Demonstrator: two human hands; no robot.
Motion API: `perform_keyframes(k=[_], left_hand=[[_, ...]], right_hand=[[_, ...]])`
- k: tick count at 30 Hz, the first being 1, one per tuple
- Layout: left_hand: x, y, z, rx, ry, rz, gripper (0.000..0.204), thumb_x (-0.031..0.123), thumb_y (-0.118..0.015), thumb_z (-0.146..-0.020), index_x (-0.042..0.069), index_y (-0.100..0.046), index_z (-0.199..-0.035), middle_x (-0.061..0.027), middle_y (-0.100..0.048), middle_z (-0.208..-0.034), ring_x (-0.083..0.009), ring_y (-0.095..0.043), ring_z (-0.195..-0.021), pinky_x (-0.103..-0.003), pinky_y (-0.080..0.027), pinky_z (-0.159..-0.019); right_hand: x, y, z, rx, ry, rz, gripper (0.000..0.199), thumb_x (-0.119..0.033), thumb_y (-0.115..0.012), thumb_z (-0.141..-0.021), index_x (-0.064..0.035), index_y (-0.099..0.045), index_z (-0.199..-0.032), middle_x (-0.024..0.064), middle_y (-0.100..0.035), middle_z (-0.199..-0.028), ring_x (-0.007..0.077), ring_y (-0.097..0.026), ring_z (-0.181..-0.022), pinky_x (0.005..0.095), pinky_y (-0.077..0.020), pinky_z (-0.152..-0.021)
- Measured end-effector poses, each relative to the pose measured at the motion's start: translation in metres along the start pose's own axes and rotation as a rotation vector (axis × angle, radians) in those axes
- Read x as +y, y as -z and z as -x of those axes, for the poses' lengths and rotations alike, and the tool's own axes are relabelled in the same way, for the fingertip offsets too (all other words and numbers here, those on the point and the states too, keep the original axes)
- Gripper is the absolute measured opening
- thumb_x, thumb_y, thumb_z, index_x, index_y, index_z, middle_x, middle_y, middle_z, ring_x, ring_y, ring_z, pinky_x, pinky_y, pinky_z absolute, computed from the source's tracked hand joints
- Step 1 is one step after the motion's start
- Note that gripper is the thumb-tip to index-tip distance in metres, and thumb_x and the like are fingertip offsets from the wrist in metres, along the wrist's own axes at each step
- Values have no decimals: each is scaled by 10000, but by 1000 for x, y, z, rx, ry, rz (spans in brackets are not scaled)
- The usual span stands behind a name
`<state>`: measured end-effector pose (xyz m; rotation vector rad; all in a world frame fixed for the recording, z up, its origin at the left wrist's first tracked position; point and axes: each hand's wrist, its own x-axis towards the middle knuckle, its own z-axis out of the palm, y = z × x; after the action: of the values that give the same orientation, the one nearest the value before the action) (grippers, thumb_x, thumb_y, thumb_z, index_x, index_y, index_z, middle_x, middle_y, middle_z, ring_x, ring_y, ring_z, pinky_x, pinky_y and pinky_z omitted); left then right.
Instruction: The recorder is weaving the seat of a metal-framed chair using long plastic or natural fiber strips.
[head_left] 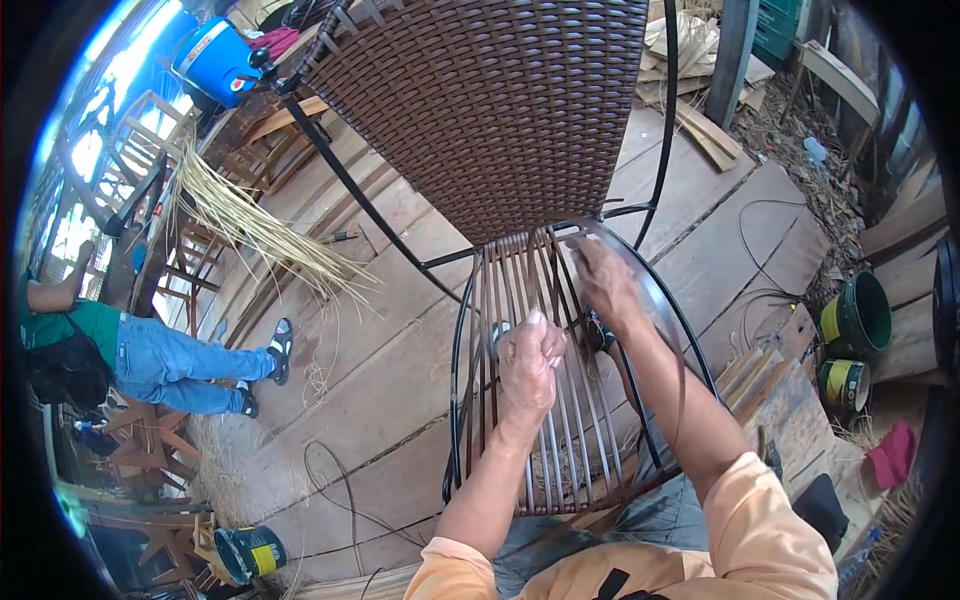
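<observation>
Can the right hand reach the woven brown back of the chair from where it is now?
Probably yes. The right hand rests on the seat strands just below the woven back, and nothing lies between them. The left hand is lower on the strands and does not block the way.

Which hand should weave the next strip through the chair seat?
Probably the right hand. It rests open on the strands right where the woven back ends. The left hand is a fist gripping the strands lower down, so it seems busy holding them tight.
</observation>
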<state>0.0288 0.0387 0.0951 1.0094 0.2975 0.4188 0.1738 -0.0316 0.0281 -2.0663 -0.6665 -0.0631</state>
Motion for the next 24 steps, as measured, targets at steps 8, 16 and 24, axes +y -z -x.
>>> perform_keyframes(k=[8, 16, 24], left_hand=[[3, -3, 11, 10, 52, -151, 406, 257, -433, -904, 121, -323, -537, 23, -308, -513, -90, -292, -493, -256, -258, -488], [-18, 23, 3, 144, -180, -516, 260, 296, -429, -922, 111, -478, -746, -11, -476, -644, -144, -492, -627, -333, -446, -654], [-12, 14, -3, 99, 44, 14, 394, 270, -485, -884, 157, -273, -571, 33, -245, -510, -87, -244, -476, -238, -302, -528]], right_hand=[[-23, -1, -30, -260, -40, -84, 358, -71, -378, -836, -95, -555, -1146, 229, -590, -1019, 343, -569, -974, 397, -444, -817], [-1, 120, 33, -166, -174, -111, 293, -223, -484, -876, -55, -576, -1097, 48, -603, -762, 154, -561, -694, 303, -464, -615], [73, 303, 311, 277, -888, 314, 289, -275, -499, -889, -1, -575, -840, 90, -539, -608, 166, -528, -584, 313, -430, -566]])
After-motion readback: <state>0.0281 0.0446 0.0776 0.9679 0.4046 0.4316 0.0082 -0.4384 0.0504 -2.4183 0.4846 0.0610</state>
